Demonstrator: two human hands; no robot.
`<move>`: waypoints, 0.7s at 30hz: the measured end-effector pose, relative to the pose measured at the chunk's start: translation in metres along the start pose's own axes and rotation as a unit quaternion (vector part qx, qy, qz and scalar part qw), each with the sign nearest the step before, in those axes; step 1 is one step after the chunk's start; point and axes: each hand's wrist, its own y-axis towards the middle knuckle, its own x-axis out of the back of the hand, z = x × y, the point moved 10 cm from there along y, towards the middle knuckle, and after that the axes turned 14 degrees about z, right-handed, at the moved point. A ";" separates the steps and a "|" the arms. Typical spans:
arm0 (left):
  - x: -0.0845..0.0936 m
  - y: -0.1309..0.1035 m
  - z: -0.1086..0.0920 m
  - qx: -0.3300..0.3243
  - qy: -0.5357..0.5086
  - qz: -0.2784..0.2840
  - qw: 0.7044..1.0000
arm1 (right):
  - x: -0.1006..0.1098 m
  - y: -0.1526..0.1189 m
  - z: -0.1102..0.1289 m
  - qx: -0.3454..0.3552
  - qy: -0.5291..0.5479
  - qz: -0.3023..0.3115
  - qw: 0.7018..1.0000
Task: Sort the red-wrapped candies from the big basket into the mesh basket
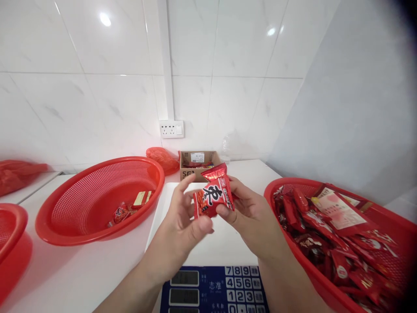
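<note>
The scale [215, 290] sits nearest the camera; above its white pan, the red snack packets [214, 195] lie between the left hand [180, 226] and right hand [250, 217], the right pinching them, the left loosely curled.

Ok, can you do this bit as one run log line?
right hand: holds red packets | left hand: cupped close beside them | underneath: scale | right side: basket of wrapped treats

Scale [215, 289] set at centre front on a table [87, 265], box [186, 175] placed behind it, right basket [387, 214] filled with packets [348, 243], left basket [71, 204] flanked by another [20, 215] at far left, bag [163, 161] lodged beside the box.
</note>
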 end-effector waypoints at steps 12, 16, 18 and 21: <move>-0.003 -0.005 -0.029 -0.016 0.241 -0.030 0.970 | 0.003 -0.008 0.015 0.009 -0.104 0.003 0.995; -0.008 -0.008 -0.035 -0.033 0.258 -0.036 0.965 | 0.001 -0.011 0.018 0.008 -0.131 -0.001 0.991; -0.008 -0.009 -0.034 -0.022 0.254 -0.045 0.966 | -0.002 -0.010 0.019 0.009 -0.128 0.007 0.992; 0.000 -0.012 -0.029 -0.003 0.235 -0.077 0.969 | -0.005 -0.009 0.015 -0.009 -0.125 0.017 0.992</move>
